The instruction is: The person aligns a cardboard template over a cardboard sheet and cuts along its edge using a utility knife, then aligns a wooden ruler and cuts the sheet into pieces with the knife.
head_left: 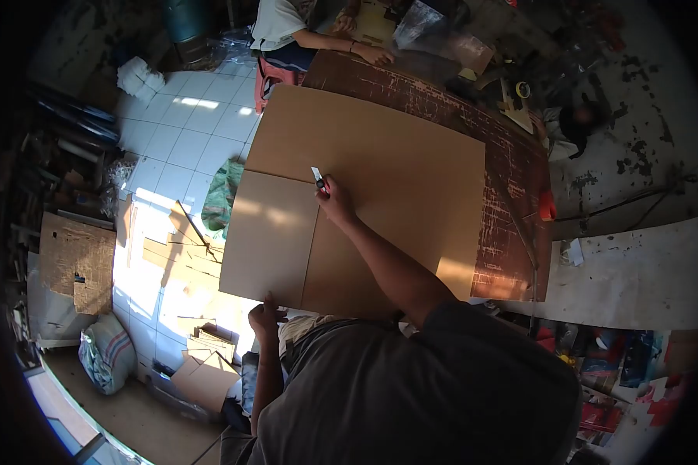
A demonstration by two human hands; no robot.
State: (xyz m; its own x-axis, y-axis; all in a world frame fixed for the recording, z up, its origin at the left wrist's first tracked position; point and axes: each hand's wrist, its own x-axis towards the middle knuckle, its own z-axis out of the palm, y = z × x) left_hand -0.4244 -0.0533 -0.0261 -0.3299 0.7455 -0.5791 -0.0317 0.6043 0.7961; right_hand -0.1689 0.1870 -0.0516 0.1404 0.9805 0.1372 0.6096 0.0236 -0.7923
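Observation:
A large brown cardboard sheet point(395, 186) lies over the worn red-brown table. A smaller cardboard piece point(271, 232) sits at its lower left, bounded by a line along its top and its right side. My right hand point(333, 201) is closed on a utility knife point(319, 180), its blade out and pointing up and left, near the upper right corner of the smaller piece. At the near edge of that piece is my left hand point(265, 316), fingers bent against the cardboard edge; whether they grip it is too small to tell.
Another person's arm point(341, 43) rests at the table's far edge point(411, 85); a second person point(574, 128) is at the right. An orange-red tape roll point(547, 207) is at the table's right edge. Cardboard offcuts point(209, 364) and a green sack point(222, 198) lie at the left.

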